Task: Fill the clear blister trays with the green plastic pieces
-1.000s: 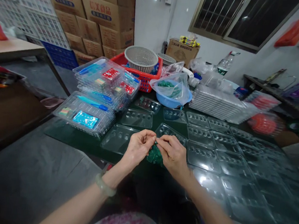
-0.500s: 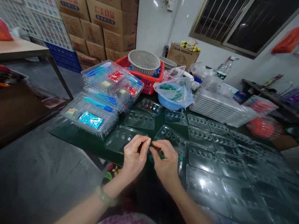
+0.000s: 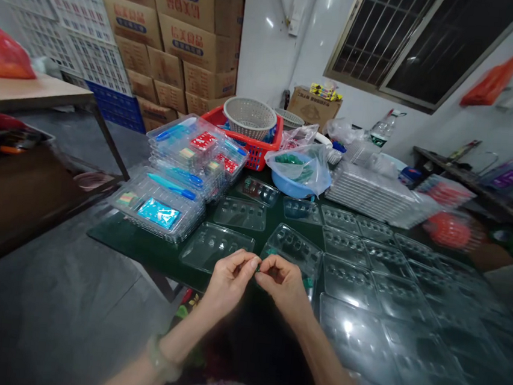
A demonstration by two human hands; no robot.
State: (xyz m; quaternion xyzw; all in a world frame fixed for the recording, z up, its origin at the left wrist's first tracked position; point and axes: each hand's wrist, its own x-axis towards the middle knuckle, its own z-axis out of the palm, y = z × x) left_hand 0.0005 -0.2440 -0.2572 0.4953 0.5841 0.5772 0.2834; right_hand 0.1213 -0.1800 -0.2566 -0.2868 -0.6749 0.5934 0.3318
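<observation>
My left hand (image 3: 231, 276) and my right hand (image 3: 284, 283) meet fingertip to fingertip over the near edge of the green table. Both are closed in a pinch around a small dark green piece (image 3: 258, 268), mostly covered by the fingers, so its kind does not show. Just beyond my right hand lies a clear plastic blister tray (image 3: 294, 244) with small moulded hollows; bits of green show in it beside the hand. Another clear tray (image 3: 215, 246) rests flat beyond my left hand.
Stacked packs with blue pens (image 3: 164, 208) stand at the left. Behind are a red basket (image 3: 257, 156), a grey colander (image 3: 249, 116) and a blue basin (image 3: 291, 185) holding green pieces in a bag. Rows of clear trays (image 3: 352, 277) cover the right side, below a tray stack (image 3: 375, 189).
Both hands sit slightly lower in the view, with their fingertips closer together. The whole scene has shifted a little as the head moved. The trays lie where they were.
</observation>
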